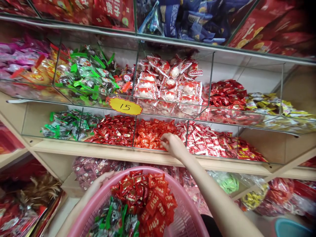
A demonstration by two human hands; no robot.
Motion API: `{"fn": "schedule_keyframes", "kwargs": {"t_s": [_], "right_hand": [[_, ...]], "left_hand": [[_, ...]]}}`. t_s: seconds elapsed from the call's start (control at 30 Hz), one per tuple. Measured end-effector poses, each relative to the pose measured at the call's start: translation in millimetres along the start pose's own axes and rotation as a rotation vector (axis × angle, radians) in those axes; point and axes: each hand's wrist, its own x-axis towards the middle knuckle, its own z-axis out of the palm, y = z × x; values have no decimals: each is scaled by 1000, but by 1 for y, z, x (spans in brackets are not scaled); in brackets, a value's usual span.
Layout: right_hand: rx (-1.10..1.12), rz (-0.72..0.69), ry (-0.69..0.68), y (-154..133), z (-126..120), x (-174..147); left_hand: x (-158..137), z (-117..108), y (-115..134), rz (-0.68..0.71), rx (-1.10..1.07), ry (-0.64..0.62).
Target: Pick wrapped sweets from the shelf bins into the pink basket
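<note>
Right hand [174, 144]: reaches up from 5 o'clock into a glass bin on the lower display shelf; fingers curled down onto the orange-red wrapped candies [153, 133], closing on some of them, though whether any are truly gripped cannot be told.
Left hand [103, 179]: at 7 o'clock, fingers wrapped over the far rim of the pink basket, holding it; only the fingertips and part of the back of the hand show.
Pink basket [187, 210]: round mesh plastic, at 6 o'clock, just below the shelf edge.
In the basket: a heap of red candies [148, 194] at the middle and right, green-and-clear wrapped candies [113, 219] at its lower left, the two piles touching.
Bin under the right hand: the third glass compartment from the left on the lower row, a little right of centre.
Neighbouring bins: dark red candies [113, 130] just to the left, green wrapped candies [65, 125] at 9 o'clock, red-and-white wrapped candies [206, 140] just to the right.
Price tag [125, 106]: yellow scalloped oval reading 15, stuck on the glass front above the lower row, at 11 o'clock from the right hand.
Upper row: white-and-red packets [168, 82] at 12 o'clock, green-striped packets [86, 74] at 10 o'clock.
</note>
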Motion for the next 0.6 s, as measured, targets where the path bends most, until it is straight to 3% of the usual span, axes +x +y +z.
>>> {"fn": "schedule_keyframes", "kwargs": {"t_s": [0.1,0.33,0.5,0.6], "right_hand": [[-149,20,-97,10,8,21],[-189,56,-173,15,23,35],[-184,56,-156,16,18,33],[-159,38,-65,12,3,21]], "left_hand": [[-2,3,1,32,20,1],[-5,9,1,26,-13,-15],[-3,8,2,17,16,-32],[-3,8,2,23,19,-14]]}}
